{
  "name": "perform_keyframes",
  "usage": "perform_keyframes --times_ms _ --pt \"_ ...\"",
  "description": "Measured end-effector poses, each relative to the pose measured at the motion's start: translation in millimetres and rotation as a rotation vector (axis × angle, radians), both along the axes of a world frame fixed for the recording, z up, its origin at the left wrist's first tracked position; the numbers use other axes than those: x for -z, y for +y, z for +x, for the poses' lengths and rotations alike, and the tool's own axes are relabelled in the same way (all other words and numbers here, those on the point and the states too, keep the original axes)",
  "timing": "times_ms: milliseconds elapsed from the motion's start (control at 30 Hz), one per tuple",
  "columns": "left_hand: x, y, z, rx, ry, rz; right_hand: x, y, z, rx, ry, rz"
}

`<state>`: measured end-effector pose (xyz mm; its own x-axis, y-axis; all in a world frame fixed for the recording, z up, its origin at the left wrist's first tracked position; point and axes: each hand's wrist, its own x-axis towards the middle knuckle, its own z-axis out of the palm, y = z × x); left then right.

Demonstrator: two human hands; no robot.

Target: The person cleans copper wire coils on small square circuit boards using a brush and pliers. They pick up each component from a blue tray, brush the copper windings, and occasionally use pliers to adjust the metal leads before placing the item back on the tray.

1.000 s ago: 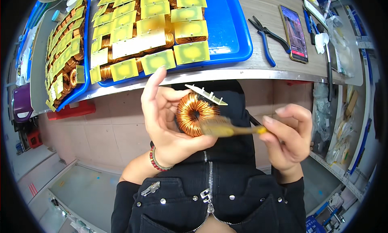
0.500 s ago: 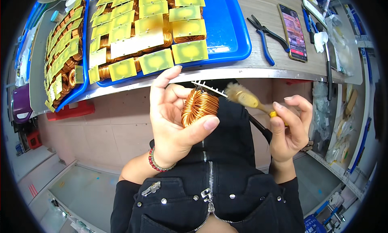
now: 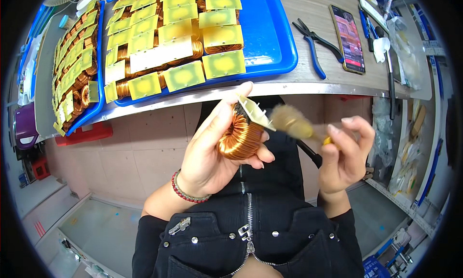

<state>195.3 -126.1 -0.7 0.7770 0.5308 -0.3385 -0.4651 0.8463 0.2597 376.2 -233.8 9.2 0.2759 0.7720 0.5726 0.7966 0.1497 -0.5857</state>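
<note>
In my left hand (image 3: 207,147) is a copper-wound toroidal coil (image 3: 237,137), held just off the bench's front edge. A pale yellow base plate (image 3: 255,115) with several pins is fixed to its upper right side, tilted with the pins facing right. My right hand (image 3: 348,150) pinches the handle of a small brush (image 3: 295,123). Motion blurs the brush; its bristles point left and lie close to the plate's pins, and I cannot tell whether they touch.
A blue tray (image 3: 270,36) holds rows of similar coils with yellow plates (image 3: 224,64); a second blue tray (image 3: 100,92) stands to its left. Blue-handled pliers (image 3: 316,46) and a phone (image 3: 348,39) lie on the bench to the right. The bench's metal edge (image 3: 318,89) runs across.
My left hand has turned the coil, so its plate now tilts more steeply and shows more of its face. The brush has shifted slightly downward, staying near the plate.
</note>
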Motion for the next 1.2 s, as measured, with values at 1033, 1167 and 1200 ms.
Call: perform_keyframes --times_ms 1033,1167,1200 --pt "-24 32 26 -0.052 0.004 0.354 -49 102 5 -0.642 1.122 -0.455" --pt "-24 39 40 -0.346 0.351 1.057 -70 124 10 -0.591 0.867 -0.536" --pt "-26 43 39 -0.27 0.349 1.083 -69 130 11 -0.594 0.806 -0.501"
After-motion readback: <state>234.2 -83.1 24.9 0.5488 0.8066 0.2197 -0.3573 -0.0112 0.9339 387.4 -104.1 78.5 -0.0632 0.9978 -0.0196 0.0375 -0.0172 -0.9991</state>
